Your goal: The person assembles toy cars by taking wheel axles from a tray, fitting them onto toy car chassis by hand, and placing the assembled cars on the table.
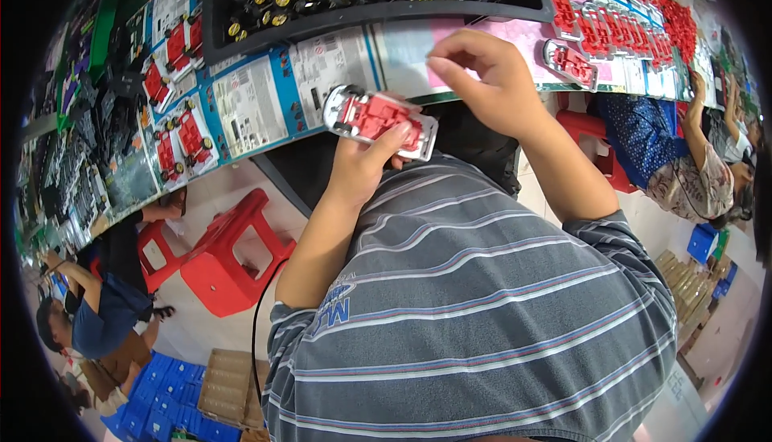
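Note:
Close in front of my body, my left hand [359, 167] grips a toy car body [371, 118], white outside with a red inner part facing up. One black wheel shows at its far left end. My right hand [505, 92] is raised to the right of the car, apart from it, near the table's front edge. Its thumb and forefinger come together in a pinch; anything between them is too small to make out. Beyond both hands, a black bin [378, 14] holds many small black wheels with yellow or silver hubs.
Red-and-white toy cars [193, 132] lie at the left, and rows of similar red-and-white bodies [615, 32] at the right. Printed sheets [249, 100] cover the table. Behind on the left stands a red stool [229, 269]. Other people sit at both sides.

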{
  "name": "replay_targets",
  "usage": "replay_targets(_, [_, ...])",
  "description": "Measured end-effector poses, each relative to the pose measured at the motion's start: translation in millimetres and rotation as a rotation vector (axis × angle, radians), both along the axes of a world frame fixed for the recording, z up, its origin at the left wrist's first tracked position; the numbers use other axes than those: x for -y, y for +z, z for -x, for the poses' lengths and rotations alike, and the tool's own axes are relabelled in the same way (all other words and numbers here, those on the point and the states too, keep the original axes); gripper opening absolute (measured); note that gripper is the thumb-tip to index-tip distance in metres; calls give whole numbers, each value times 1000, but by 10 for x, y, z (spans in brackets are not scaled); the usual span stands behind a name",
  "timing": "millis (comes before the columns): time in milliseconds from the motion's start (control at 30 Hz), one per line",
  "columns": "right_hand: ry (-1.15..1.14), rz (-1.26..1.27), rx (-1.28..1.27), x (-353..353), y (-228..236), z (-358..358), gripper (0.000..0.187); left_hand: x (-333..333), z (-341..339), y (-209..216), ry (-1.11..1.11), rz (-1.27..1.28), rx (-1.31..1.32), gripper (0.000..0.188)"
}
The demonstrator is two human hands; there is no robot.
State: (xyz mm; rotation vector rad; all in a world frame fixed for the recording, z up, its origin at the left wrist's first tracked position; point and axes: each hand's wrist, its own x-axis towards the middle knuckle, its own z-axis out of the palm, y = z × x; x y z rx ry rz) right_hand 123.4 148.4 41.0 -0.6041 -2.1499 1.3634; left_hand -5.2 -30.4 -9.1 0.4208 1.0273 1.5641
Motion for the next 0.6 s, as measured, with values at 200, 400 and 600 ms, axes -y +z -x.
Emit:
replay_targets(200, [-415, 93, 52, -657, 172, -547, 19, -3, 78, -29, 34, -51, 2, 46])
replay_targets(400, [-614, -420, 305, -1796, 97, -754, 28, -124, 59, 44, 7, -39, -5, 43])
replay_targets(600, [-560, -512, 536, -2877, -390, -664, 27, -216, -68, 146, 30, -12, -4, 42])
